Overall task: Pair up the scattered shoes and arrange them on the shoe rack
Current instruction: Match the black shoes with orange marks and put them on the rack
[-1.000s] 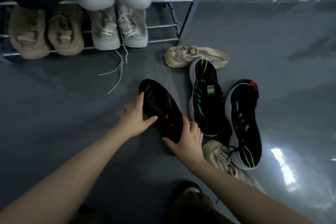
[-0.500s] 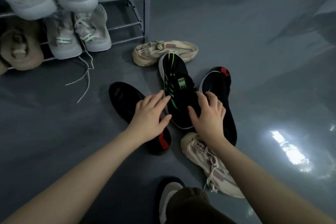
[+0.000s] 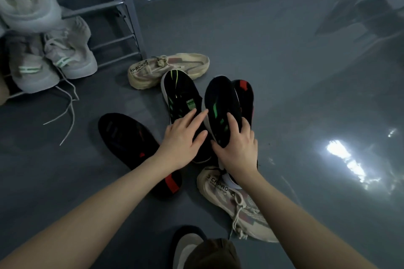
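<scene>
On the grey floor lie two black shoes with green stripes. My left hand [image 3: 183,140] rests with straight fingers on the left one [image 3: 179,96]. My right hand [image 3: 237,148] grips the right one [image 3: 220,105] and has tipped it up on its side. Behind that shoe a black shoe with a red patch [image 3: 246,96] peeks out. Its likely match, another black and red shoe [image 3: 131,144], lies to the left. One beige shoe [image 3: 168,70] lies near the rack [image 3: 122,4]; another beige shoe [image 3: 238,203] lies under my right forearm.
The rack at upper left holds a pair of pale grey sneakers [image 3: 52,61] with loose laces trailing onto the floor, and more light shoes above. My own foot and knee [image 3: 196,249] show at the bottom edge. Bare glossy floor spreads to the right.
Both hands left the black and red shoe and went right to the green-striped pair. My right hand has now closed around the right one and tilted it up, uncovering the red-patched shoe behind.
</scene>
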Tool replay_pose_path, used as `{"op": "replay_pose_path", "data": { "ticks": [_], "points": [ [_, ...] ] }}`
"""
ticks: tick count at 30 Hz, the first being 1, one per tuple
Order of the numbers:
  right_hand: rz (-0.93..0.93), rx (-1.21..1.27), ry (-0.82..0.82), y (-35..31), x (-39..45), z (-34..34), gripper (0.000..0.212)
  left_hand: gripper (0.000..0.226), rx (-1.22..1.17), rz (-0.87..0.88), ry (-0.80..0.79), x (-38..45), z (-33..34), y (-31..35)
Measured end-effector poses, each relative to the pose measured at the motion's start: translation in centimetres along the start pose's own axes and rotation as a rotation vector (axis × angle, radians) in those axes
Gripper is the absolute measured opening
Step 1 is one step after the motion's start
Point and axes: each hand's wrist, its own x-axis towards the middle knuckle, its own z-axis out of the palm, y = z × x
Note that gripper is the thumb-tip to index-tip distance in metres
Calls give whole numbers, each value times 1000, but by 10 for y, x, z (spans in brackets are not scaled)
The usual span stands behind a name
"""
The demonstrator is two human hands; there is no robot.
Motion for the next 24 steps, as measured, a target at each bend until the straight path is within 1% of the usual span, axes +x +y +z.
{"op": "replay_pose_path", "data": {
  "ticks": [3,5,6,8,9,11,12,14,16,19,20,22,24],
  "points": [
    [-63,75,27,-25,-3,1,84,58,-159,-36,134,-5,-10,-9],
    [-76,134,15,-44,-2,7,84,61,-215,-80,187,-7,-16,-19],
    [-79,173,-3,-51,0,10,83,63,-216,-95,186,-7,-19,-25],
    [-104,250,-49,-55,7,14,79,65,-149,-123,127,-3,-24,-38],
    [-131,255,-60,-54,12,14,74,65,-77,-147,79,1,-26,-43],
    [-154,196,-6,-43,23,14,59,63,101,-176,3,9,-26,-48],
    [-113,167,33,-35,27,14,53,61,177,-162,1,12,-24,-46],
    [52,129,81,-17,28,17,48,57,269,-82,45,14,-15,-39],
    [210,99,80,0,21,23,52,56,330,61,53,13,-2,-30],
    [359,124,37,20,9,32,58,54,408,258,-26,15,15,-15],
    [403,149,20,25,8,33,59,52,444,284,-63,16,19,-10],
    [465,195,-4,33,7,35,58,51,461,269,-125,21,24,-6],
    [456,248,-16,39,4,34,55,56,438,224,-154,22,23,-4]
  ]
}}
